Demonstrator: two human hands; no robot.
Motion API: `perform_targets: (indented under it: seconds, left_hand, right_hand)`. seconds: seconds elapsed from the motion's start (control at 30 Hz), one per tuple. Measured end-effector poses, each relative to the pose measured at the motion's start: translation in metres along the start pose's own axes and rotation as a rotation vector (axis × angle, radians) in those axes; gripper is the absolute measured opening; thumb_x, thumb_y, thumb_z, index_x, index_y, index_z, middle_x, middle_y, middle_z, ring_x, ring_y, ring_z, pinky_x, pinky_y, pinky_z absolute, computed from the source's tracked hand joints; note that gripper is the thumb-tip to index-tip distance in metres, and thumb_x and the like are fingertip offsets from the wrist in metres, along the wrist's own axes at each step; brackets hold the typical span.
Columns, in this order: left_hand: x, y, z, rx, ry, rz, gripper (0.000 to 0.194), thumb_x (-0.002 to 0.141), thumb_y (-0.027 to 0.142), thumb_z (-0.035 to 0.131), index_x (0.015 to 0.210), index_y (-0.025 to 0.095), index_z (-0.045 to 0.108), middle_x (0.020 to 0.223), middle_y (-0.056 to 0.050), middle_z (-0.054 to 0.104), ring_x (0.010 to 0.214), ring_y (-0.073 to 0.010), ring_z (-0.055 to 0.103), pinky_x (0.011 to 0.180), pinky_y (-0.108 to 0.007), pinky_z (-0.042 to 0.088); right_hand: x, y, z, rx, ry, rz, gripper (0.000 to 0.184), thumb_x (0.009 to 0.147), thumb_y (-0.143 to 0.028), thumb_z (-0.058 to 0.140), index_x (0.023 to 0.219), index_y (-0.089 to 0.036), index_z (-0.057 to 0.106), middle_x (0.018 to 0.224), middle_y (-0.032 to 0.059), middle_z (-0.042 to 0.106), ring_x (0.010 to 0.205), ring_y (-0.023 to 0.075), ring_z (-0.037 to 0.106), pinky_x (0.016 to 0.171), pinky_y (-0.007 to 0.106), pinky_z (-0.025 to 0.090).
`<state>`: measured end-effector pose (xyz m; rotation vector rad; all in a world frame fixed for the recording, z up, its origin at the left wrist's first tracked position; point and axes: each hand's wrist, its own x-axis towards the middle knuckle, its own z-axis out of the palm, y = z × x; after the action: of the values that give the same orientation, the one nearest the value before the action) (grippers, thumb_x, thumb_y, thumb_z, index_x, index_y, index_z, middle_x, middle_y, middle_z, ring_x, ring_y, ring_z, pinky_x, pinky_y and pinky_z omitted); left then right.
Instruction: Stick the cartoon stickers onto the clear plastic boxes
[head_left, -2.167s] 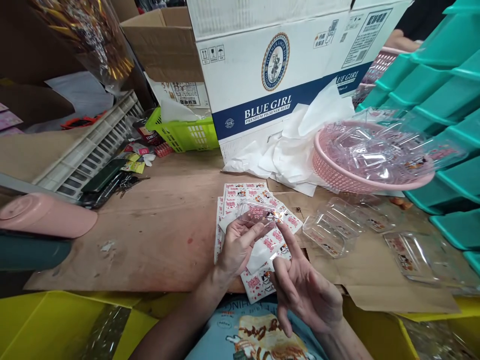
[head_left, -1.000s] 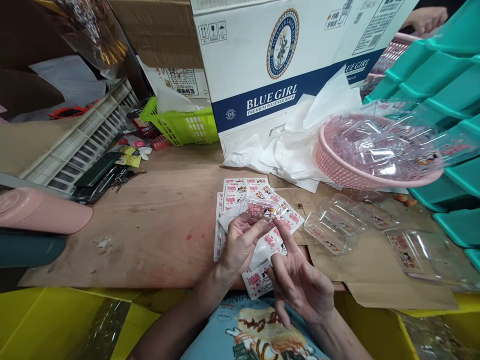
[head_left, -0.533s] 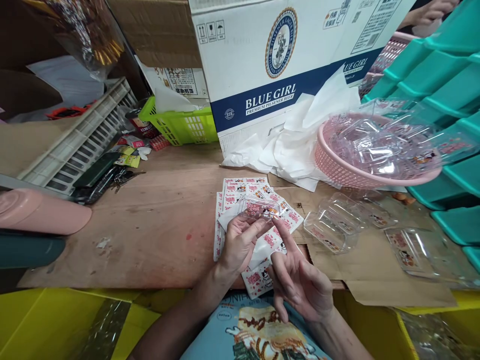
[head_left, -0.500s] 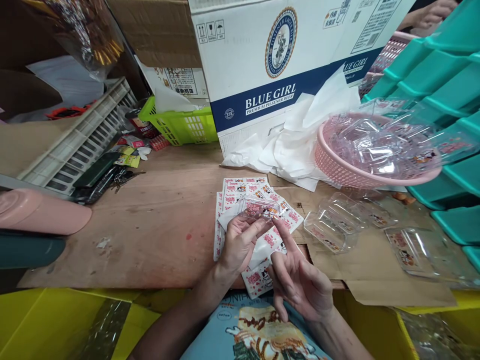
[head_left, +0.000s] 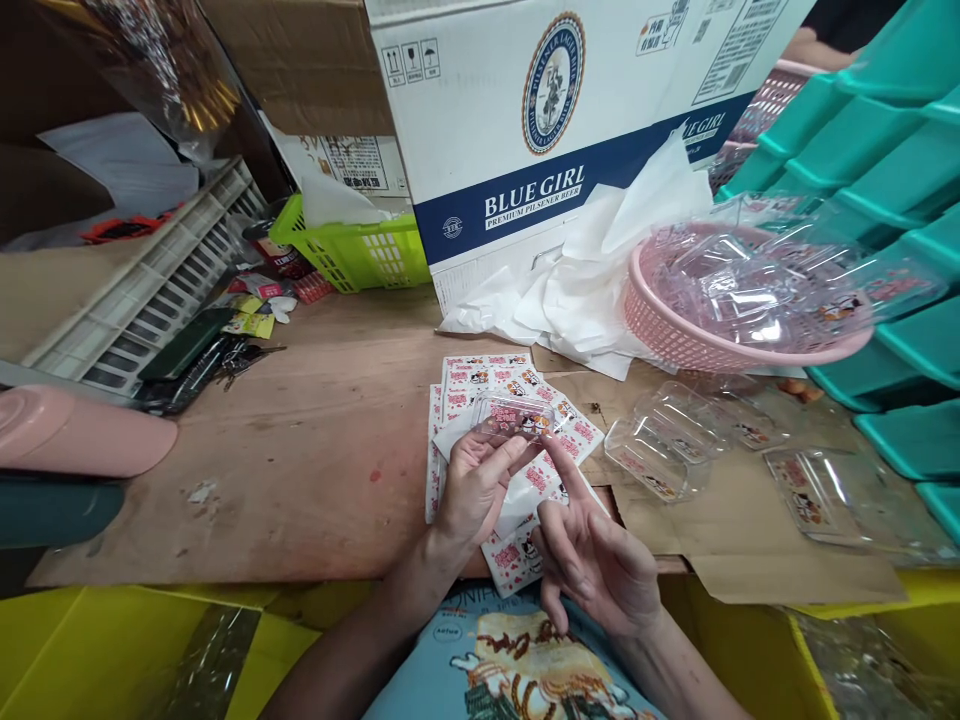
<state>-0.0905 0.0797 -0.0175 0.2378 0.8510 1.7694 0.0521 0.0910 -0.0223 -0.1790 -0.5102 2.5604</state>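
Between thumb and fingers, my left hand (head_left: 476,485) grips a small clear plastic box (head_left: 517,415) with a red-lettered cat sticker on it. My right hand (head_left: 596,555) has its index finger stretched out to the box's right corner, while the thumb and other fingers are loosely curled and apart. Under both hands lie sticker sheets (head_left: 566,425) printed with pink lettering and cats, overlapping in a fanned stack. A piece of white backing paper lies on top, partly hidden by my hands. To the right, clear boxes with stickers (head_left: 660,460) rest on flattened cardboard (head_left: 750,540).
A pink basket (head_left: 667,325) heaped with clear boxes stands at the right, beside stacked teal bins (head_left: 900,350). Crumpled white paper (head_left: 555,300) lies before a large beer carton (head_left: 480,130). Left are a green basket (head_left: 382,255), keys (head_left: 247,360) and a pink bottle (head_left: 82,430).
The view has shifted slightly. My left hand still grips the clear box, and my right index finger stays at its corner; the hands have barely moved.
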Motion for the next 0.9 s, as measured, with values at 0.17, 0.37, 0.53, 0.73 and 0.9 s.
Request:
perform_targets:
  seconds: [0.17,0.37,0.53,0.73,0.9]
  left_hand:
    - [0.001,-0.001,-0.002,0.034,-0.017,-0.001,0.015,0.075,0.013,0.077,0.089,0.020,0.075,0.096,-0.002,0.078,0.098,-0.0198,0.072,0.104,-0.041,0.049]
    - [0.001,0.000,-0.004,0.070,-0.044,0.005,0.018,0.079,0.013,0.074,0.095,0.020,0.076,0.100,-0.003,0.078,0.100,-0.0199,0.071,0.102,-0.039,0.050]
    - [0.001,0.002,-0.002,0.019,-0.057,-0.002,0.011,0.085,0.015,0.069,0.093,0.018,0.076,0.102,-0.005,0.077,0.102,-0.0192,0.070,0.103,-0.040,0.050]
    - [0.002,-0.002,0.002,-0.036,0.087,0.011,0.004,0.083,0.021,0.073,0.084,0.018,0.075,0.098,-0.003,0.077,0.100,-0.0187,0.070,0.101,-0.042,0.052]
    - [0.003,-0.002,0.004,0.019,0.084,0.073,0.009,0.081,0.026,0.075,0.082,0.018,0.075,0.098,-0.002,0.077,0.103,-0.0192,0.070,0.104,-0.043,0.051]
  right_hand:
    - [0.002,0.000,-0.001,-0.053,0.024,0.013,0.077,0.092,-0.037,0.058,0.155,-0.041,0.014,0.067,-0.0070,0.060,0.041,0.0039,0.034,0.047,0.027,0.060]
    - [0.004,0.000,0.000,-0.154,0.083,-0.013,0.075,0.095,-0.034,0.053,0.157,-0.036,0.010,0.066,-0.0060,0.060,0.040,0.0052,0.037,0.049,0.030,0.059]
    - [0.004,0.004,0.004,-0.279,0.158,-0.077,0.082,0.094,-0.033,0.055,0.159,-0.030,0.004,0.063,-0.0056,0.059,0.040,0.0070,0.040,0.051,0.031,0.056]
    - [0.003,0.009,0.006,-0.801,0.317,-0.133,0.078,0.098,-0.035,0.053,0.160,-0.024,0.008,0.059,-0.0059,0.053,0.046,0.0094,0.043,0.048,0.022,0.042]
    - [0.000,0.005,-0.003,-1.863,0.432,-0.419,0.075,0.099,-0.023,0.047,0.160,-0.017,0.003,0.060,-0.0039,0.053,0.049,0.0128,0.046,0.052,0.026,0.040]
